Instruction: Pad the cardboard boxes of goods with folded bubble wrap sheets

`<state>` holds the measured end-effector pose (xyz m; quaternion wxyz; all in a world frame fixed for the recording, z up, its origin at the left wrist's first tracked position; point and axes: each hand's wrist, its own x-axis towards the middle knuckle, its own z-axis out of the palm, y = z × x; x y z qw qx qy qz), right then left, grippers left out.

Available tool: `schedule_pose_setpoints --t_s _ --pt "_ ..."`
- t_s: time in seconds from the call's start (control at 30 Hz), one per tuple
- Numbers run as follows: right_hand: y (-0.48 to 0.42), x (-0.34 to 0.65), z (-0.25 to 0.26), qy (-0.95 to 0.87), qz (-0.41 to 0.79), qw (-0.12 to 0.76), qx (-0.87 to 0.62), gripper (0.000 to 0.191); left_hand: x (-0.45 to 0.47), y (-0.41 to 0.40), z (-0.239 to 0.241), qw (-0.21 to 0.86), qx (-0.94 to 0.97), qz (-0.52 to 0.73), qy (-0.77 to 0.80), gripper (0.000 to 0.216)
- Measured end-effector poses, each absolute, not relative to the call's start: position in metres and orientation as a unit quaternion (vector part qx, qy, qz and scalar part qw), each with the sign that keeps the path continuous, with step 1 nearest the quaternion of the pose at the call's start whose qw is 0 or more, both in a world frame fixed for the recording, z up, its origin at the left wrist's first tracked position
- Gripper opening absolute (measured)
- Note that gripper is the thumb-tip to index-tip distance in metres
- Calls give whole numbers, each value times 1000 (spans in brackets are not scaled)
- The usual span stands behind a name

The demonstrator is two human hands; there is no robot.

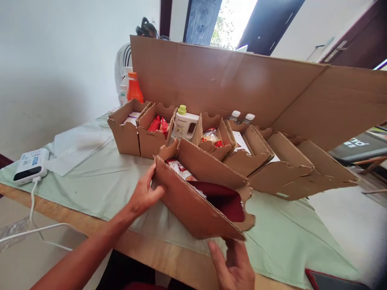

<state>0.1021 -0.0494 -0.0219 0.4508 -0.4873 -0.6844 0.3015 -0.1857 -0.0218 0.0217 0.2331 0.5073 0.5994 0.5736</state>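
Observation:
An open-topped cardboard box (193,205) is tilted over the near part of the table, set at an angle in front of a row of similar boxes. Its far left end is gripped by my left hand (146,191), thumb on the near wall and fingers behind the edge. My right hand (234,268) supports the lower right corner, with its fingers partly hidden beneath. Inside lie a white-and-red snack packet (181,170) and something dark red and smooth (225,197) whose kind I cannot make out.
Behind stand several cardboard boxes (123,139) and a white jug with a green cap (185,123). A tall cardboard panel (226,80) rises at the back; a person (122,58) sits beyond. A white cabled device (32,165) lies left, a dark red-edged object (329,280) lower right.

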Motion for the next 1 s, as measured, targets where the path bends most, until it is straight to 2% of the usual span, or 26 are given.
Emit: schedule_pose_setpoints --t_s 0.1,0.17,0.3,0.4,0.53,0.8,1.0 --pt "-45 92 -22 -725 318 437 -427 44 -208 1 16 206 503 570 616 65" --pt "-33 98 -19 -727 311 423 -442 41 -205 6 6 194 491 569 630 60" --pt "6 108 -17 -685 320 395 -522 60 -178 -3 -22 208 483 579 623 54" --pt "28 98 -22 -706 369 378 -471 51 -165 -13 -32 239 500 576 600 56" --pt "29 75 -24 -681 391 377 -491 43 -167 -19 -28 281 565 563 533 66" --pt "14 39 -23 -641 358 380 -562 48 -182 -22 -11 314 608 570 455 78" --pt "19 17 -25 -587 416 418 -554 53 -188 -20 -10 328 600 574 450 77"
